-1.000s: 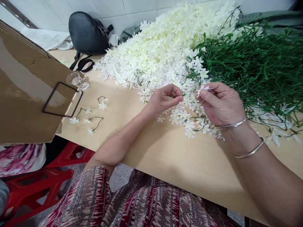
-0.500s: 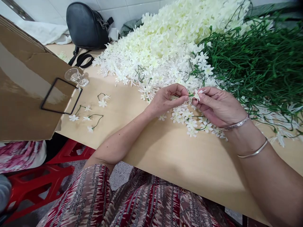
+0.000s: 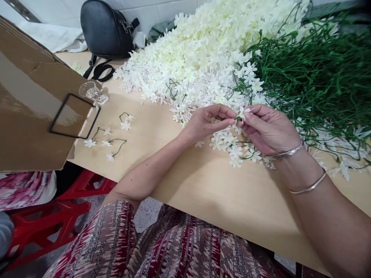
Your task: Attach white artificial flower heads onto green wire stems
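A white blossom (image 3: 243, 113) is pinched by the right hand (image 3: 269, 129), its thumb and forefinger clamped on the petals. A green stem (image 3: 237, 117) is gripped by the left hand (image 3: 213, 120), thumb and forefinger pressed together at the tips. The two pieces are met end to end between the hands; how deeply the stem is seated cannot be told. Two bracelets (image 3: 310, 184) are worn on the right wrist.

Just below the fingers, loose flowers (image 3: 235, 150) are spread on the table (image 3: 228, 200). Behind the hands, white blossoms are piled in a heap (image 3: 199, 54), flanked on the right by a mass of stems (image 3: 315, 73). To the left, a few sprigs (image 3: 125, 125) are scattered. Farther out, a clear cup (image 3: 93, 92) is tipped beside a box (image 3: 34, 104), and a black bag (image 3: 106, 31) is set near the wall.
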`<state>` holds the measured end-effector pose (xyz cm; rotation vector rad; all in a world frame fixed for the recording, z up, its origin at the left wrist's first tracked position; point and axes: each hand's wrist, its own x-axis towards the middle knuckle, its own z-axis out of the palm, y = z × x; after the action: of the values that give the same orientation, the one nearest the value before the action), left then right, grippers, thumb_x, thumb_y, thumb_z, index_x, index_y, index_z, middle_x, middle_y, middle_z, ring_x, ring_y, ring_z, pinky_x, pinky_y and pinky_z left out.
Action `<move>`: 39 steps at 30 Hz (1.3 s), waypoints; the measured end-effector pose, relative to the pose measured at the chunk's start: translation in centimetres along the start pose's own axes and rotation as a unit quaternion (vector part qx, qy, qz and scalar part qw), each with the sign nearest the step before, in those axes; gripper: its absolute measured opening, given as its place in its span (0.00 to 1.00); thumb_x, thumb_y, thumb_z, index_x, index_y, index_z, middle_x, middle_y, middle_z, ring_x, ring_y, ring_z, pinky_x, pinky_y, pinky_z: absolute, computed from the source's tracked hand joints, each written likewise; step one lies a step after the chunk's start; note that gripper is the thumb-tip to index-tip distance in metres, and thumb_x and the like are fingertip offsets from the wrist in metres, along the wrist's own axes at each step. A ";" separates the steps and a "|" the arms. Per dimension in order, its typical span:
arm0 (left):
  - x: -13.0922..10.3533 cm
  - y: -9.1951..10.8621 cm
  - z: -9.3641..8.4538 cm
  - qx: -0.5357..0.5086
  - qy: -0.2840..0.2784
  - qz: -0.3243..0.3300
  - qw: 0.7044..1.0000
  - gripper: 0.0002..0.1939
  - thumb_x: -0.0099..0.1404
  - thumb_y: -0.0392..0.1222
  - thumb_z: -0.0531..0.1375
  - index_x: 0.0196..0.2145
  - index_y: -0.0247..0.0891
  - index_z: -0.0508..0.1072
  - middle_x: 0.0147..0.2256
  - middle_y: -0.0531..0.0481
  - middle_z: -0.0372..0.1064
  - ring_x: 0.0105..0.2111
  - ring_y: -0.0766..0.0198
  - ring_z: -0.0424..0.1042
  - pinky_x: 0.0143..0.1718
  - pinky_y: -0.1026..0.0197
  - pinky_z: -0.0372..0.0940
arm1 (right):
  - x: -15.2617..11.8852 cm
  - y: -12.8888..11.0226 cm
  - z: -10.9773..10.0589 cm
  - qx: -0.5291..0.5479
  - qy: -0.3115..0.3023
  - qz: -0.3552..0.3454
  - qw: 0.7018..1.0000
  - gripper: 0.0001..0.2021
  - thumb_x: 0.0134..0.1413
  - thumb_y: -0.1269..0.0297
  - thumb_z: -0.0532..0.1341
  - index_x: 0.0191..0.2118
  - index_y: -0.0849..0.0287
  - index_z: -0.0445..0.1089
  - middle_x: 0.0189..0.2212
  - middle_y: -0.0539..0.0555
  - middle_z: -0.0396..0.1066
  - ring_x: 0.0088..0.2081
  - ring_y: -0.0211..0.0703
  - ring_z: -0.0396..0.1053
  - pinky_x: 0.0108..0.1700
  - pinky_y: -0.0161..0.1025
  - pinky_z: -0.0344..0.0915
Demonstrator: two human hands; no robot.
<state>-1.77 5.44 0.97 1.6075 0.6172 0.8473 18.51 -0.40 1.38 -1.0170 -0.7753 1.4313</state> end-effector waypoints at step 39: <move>0.0 -2.2 0.5 -0.016 -0.019 -0.028 0.999 0.32 0.64 0.72 0.72 0.41 0.38 0.77 0.37 0.48 0.78 0.36 0.63 0.73 0.40 0.58 0.65 | 0.3 1.8 -0.2 -0.164 0.032 -0.080 0.983 0.19 0.38 0.48 0.86 0.31 0.49 0.82 0.29 0.47 0.80 0.31 0.39 0.74 0.32 0.37 0.71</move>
<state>-1.31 5.59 -1.22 1.5678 0.6155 0.7804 17.99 -0.36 -0.41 -1.2145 -1.0445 1.1508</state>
